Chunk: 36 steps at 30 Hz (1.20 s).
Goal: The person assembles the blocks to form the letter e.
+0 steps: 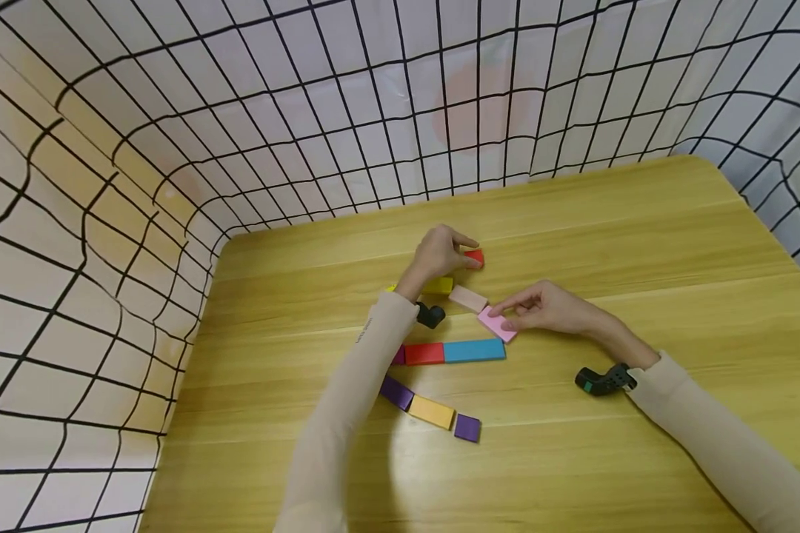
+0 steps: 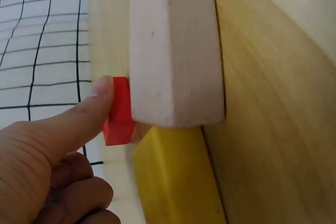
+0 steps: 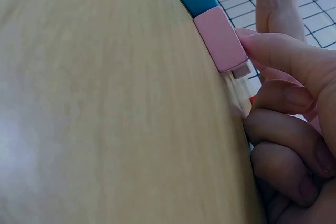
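My left hand point(image 1: 438, 252) pinches a small red block point(image 1: 475, 257) between thumb and index finger, beyond the row of blocks. In the left wrist view the thumb presses the side of that red block point(image 2: 121, 111). My right hand point(image 1: 552, 309) has its thumb and index finger on a pink block point(image 1: 497, 324), its other fingers curled in. That pink block point(image 3: 220, 39) shows its long face in the right wrist view. A pale pink block point(image 1: 468, 298) lies between the pink block and a yellow block point(image 1: 438, 286), which the left wrist partly hides.
Nearer the body, a red block point(image 1: 424, 354) and a blue block point(image 1: 475, 350) form a straight row. Below them lie a dark purple block point(image 1: 396, 392), an orange-yellow block point(image 1: 431, 411) and a purple block point(image 1: 467, 428). Black wire mesh point(image 1: 373, 111) fences the wooden table point(image 1: 640, 244).
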Available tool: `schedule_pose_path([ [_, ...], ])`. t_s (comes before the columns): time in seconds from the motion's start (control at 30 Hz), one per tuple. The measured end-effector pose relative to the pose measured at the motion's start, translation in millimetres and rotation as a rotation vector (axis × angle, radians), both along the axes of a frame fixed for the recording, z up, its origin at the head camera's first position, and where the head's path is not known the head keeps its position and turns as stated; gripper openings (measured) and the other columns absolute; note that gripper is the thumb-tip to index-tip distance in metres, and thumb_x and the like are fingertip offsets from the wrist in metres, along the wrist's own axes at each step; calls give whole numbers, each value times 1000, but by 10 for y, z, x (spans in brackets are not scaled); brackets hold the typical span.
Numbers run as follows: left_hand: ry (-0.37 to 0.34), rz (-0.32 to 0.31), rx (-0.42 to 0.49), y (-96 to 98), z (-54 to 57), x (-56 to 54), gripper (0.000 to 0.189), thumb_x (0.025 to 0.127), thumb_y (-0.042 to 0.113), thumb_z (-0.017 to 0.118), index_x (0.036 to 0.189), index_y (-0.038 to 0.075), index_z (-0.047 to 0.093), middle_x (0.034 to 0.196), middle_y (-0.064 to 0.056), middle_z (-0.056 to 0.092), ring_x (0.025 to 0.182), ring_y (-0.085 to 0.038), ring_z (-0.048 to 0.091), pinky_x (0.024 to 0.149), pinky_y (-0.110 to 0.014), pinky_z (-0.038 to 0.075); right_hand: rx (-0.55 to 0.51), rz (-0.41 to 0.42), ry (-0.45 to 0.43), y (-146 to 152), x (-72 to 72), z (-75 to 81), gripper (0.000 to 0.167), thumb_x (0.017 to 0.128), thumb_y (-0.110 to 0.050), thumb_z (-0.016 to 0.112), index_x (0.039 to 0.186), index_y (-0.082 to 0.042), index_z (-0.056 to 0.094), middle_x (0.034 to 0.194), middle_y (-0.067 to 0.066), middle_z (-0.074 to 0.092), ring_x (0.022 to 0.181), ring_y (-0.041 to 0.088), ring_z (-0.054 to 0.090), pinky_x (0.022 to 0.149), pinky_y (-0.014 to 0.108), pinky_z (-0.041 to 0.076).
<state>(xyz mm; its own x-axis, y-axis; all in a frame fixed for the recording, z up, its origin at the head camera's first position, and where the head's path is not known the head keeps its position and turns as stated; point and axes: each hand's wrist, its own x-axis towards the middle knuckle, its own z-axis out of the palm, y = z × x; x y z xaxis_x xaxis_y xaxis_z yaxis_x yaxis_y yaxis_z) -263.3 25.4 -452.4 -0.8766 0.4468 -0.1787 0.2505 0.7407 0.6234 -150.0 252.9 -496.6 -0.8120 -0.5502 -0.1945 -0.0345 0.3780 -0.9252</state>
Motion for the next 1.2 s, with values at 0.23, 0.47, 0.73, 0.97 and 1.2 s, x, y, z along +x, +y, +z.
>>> schedule_pose_path([
  [0.23, 8, -9, 5, 12, -15, -31, 38, 84, 31, 88, 119, 17, 80, 90, -5, 73, 69, -10, 45, 59, -20, 33, 3, 0, -2, -15, -4, 9, 30, 95, -20, 77, 123, -10, 77, 66, -2, 46, 58, 7, 39, 54, 23, 31],
  [0.47, 7, -13, -5, 7, -11, -12, 38, 85, 28, 87, 119, 13, 80, 124, -4, 76, 86, -12, 54, 71, -20, 42, 1, 1, 13, -19, -8, -5, 30, 95, -21, 77, 123, -10, 77, 64, -4, 46, 58, 6, 38, 53, 24, 31],
  [0.73, 42, -53, -7, -28, 69, 63, 37, 87, 28, 85, 119, 10, 79, 82, -2, 71, 66, -9, 45, 58, -18, 34, 1, 4, 4, -42, -6, 5, 30, 95, -22, 77, 123, -11, 77, 64, -4, 43, 58, 7, 37, 54, 24, 31],
  [0.97, 132, -223, 57, -56, 349, 572, 36, 86, 26, 87, 116, 8, 80, 55, 4, 48, 52, -6, 38, 49, -17, 26, -35, 29, 23, -11, -9, -10, 30, 96, -17, 75, 124, -9, 76, 66, -5, 50, 58, 4, 37, 54, 25, 32],
  [1.2, 157, -313, 156, -142, 473, 1173, 35, 87, 21, 86, 118, 7, 79, 57, 4, 47, 52, -4, 36, 50, -15, 25, -92, 14, 41, 19, 6, -32, 22, 94, -5, 72, 113, 7, 74, 74, -8, 58, 68, 4, 46, 62, 22, 40],
])
